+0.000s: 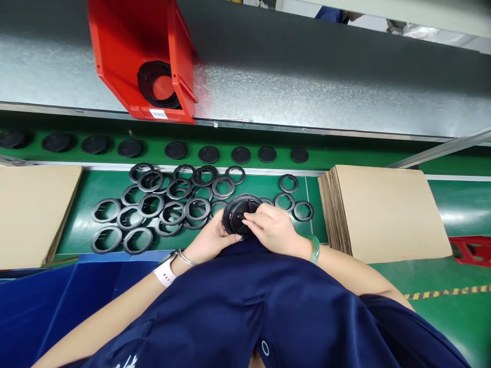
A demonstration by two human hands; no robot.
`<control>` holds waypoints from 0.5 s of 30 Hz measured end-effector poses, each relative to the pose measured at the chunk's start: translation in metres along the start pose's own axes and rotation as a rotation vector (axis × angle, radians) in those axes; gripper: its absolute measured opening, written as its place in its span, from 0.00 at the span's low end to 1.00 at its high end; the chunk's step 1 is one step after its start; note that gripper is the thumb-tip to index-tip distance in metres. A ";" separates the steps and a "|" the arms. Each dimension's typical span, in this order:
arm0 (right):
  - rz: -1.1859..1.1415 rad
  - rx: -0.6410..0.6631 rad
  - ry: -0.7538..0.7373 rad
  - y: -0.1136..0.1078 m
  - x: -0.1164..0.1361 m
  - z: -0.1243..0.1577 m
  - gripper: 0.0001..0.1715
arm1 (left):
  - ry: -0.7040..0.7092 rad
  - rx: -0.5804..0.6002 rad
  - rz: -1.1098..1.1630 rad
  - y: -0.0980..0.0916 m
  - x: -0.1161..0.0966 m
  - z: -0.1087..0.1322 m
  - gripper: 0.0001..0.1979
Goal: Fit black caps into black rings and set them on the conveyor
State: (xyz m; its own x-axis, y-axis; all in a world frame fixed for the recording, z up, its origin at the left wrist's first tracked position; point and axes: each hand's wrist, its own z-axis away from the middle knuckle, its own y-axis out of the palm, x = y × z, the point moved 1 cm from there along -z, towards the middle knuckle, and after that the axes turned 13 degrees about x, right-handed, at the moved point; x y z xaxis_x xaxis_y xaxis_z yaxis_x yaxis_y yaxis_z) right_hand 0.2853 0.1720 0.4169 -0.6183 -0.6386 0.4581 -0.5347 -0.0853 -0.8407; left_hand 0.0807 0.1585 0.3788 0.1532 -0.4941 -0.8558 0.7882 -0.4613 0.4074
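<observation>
1. Sitting at the centre of the frame, just in front of the dark blue garment point(230, 301), a round black part point(245, 206) is held with its recessed face in view.
2. Its left rim is gripped by the left hand point(210, 239), the thumb laid along the lower edge and the fingers curled closely around the side.
3. Its inside is reached by the right hand point(274, 227), thumb and forefinger brought close together near the middle; whether anything is pinched between them cannot be told.
4. Many black rings point(187, 209) are spread to the left of the hands on the green worktop point(264, 184), several overlapping; a few more are seen to the right.
5. The rings are flanked by 2 cardboard stacks, 1 at the left edge point(34, 214) and 1 at right point(391, 214).
6. Above the rings, 9 black discs point(208, 154) are lined up in a row.
7. At upper left, a red bin point(182, 61) is set on a grey metal shelf point(307, 92), with black ring-shaped material point(147, 84) contained inside.
</observation>
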 end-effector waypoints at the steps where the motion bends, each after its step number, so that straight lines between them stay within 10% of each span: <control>1: 0.035 0.019 -0.012 0.003 -0.001 -0.001 0.12 | 0.009 -0.001 -0.005 0.000 0.001 -0.001 0.37; 15: 0.108 0.090 -0.098 0.009 -0.005 -0.005 0.10 | 0.017 0.008 -0.013 -0.005 0.005 0.000 0.36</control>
State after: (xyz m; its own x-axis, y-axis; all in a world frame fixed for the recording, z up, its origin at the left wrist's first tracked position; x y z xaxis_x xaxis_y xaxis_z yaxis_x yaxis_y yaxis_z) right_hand 0.2800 0.1781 0.4083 -0.6083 -0.7186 0.3371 -0.4119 -0.0772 -0.9079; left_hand 0.0774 0.1581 0.3723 0.1534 -0.4756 -0.8662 0.7854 -0.4733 0.3989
